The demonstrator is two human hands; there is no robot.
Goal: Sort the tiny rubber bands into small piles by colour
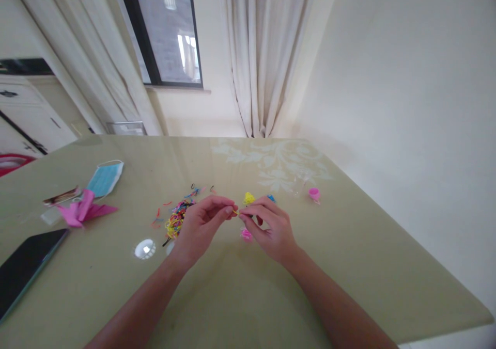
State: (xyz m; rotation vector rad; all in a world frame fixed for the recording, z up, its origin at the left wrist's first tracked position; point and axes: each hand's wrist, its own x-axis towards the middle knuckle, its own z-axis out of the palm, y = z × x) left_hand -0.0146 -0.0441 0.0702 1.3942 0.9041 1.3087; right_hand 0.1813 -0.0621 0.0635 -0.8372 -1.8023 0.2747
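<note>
Above the middle of the table, my left hand (205, 222) and my right hand (273, 230) meet fingertip to fingertip. Between them is a small yellow rubber band (235, 212), pinched at its two ends. Left of my left hand lies a loose pile of multicoloured rubber bands (176, 222), partly hidden by that hand. A little heap of yellow bands (248, 198) sits just beyond the fingertips. Some blue bands (271, 198) show behind my right hand, and a pink cluster (246, 234) lies below its fingers.
A pink cup-like item (314, 194) stands to the right. Leftward are a shiny round dome (144, 249), a pink folded-paper figure (83, 209), a blue face mask (104, 178) and a dark tablet-like device (29, 264). The glossy table's (368, 282) right edge runs along a white wall.
</note>
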